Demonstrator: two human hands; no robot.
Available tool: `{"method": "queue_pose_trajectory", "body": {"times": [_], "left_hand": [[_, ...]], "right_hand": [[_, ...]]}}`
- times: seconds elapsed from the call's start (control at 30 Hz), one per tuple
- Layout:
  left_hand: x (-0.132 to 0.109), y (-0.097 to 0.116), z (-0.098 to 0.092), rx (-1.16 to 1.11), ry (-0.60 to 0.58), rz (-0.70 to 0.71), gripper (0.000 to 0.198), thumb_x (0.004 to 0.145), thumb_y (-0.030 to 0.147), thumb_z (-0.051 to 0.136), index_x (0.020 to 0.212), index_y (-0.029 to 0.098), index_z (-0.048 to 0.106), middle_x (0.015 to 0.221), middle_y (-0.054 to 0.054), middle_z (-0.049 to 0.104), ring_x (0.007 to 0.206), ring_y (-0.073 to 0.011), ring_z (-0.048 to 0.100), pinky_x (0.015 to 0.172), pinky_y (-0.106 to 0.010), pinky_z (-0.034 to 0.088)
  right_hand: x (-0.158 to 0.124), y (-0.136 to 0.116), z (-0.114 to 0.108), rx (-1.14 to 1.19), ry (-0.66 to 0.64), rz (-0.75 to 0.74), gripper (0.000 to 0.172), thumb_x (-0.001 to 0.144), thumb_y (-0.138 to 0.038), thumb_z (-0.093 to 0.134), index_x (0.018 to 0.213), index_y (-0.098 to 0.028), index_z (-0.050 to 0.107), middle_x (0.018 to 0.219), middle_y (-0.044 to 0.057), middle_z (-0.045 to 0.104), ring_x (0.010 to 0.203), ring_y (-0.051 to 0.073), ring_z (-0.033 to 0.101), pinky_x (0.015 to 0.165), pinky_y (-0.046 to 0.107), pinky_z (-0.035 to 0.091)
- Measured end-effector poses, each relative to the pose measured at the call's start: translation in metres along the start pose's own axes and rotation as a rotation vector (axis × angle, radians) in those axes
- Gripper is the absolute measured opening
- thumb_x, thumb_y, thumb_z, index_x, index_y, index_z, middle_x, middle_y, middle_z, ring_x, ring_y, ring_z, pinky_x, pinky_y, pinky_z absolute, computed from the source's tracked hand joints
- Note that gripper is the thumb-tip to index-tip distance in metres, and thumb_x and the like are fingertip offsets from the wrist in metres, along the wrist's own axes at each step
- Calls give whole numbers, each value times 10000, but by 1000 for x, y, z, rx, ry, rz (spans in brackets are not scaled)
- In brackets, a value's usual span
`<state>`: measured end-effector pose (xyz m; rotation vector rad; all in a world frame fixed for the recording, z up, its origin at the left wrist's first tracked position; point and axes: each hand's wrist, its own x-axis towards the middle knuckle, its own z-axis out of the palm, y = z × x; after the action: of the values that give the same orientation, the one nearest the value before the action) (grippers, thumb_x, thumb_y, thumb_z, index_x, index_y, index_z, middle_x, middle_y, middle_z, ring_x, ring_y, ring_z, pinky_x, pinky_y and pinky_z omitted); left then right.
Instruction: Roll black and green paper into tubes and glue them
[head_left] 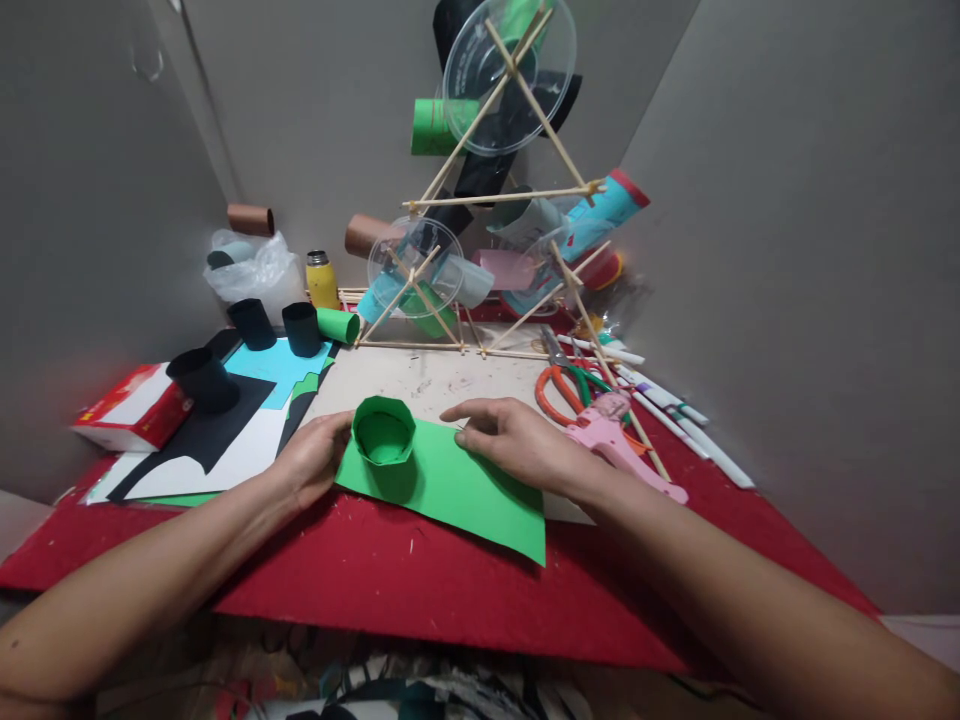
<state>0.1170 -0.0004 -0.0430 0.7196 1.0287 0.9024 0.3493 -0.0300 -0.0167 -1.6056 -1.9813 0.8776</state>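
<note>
A flat green paper sheet lies on the table in front of me, with a many-sided green paper cup standing on its left end. Beside the cup is my left hand, at the sheet's left edge; its fingertips are partly hidden behind the cup, so its grip is unclear. My right hand rests over the sheet's upper edge, thumb and fingers apart, holding nothing.
Beyond my hands stands a stick frame with clear plastic lids and paper tubes. Scissors and a pink glue gun lie right. Black paper cups, a red-white box and a yellow bottle are left.
</note>
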Motion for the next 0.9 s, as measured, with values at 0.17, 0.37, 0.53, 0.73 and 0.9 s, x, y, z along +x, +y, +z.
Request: {"method": "queue_pose_trajectory", "body": {"times": [0.17,0.37,0.53,0.73,0.9], "left_hand": [[0,2,-4,37,-21,146,260,852,291,600,1057,146,668,990,-98,734,909,-205,687,823,-300,526],[-3,10,-4,69,111,296,303,909,308,548,1146,137,627,1270,-123,629,1156,-219,604,1053,-347,417],[-2,10,-8,117,87,402,391,906,367,561,1220,137,589,1316,-130,597,1211,-235,568,1101,-376,386],[0,4,-8,332,39,556,542,909,472,529,1374,197,484,1386,-115,546,1290,-245,501,1140,-401,336],[-3,4,-11,639,27,746,586,955,527,392,1463,235,360,1469,-92,457,1354,-240,424,1154,-427,303]], "right_hand": [[16,4,0,-247,19,-66,299,843,-93,532,1052,-179,728,1029,65,740,917,216,678,802,300,513],[13,2,2,-372,232,-142,340,887,-220,554,1190,-108,659,1224,161,653,1171,324,562,1005,470,418],[4,-1,1,-260,383,-280,256,888,-216,515,1024,-160,725,1063,104,732,1000,269,661,908,419,492],[0,-11,6,37,428,-280,223,878,-265,524,832,-193,730,879,52,759,843,228,685,758,348,494],[9,-16,18,323,475,-261,251,848,-332,539,722,-177,689,695,31,702,673,189,637,627,296,464]]}}
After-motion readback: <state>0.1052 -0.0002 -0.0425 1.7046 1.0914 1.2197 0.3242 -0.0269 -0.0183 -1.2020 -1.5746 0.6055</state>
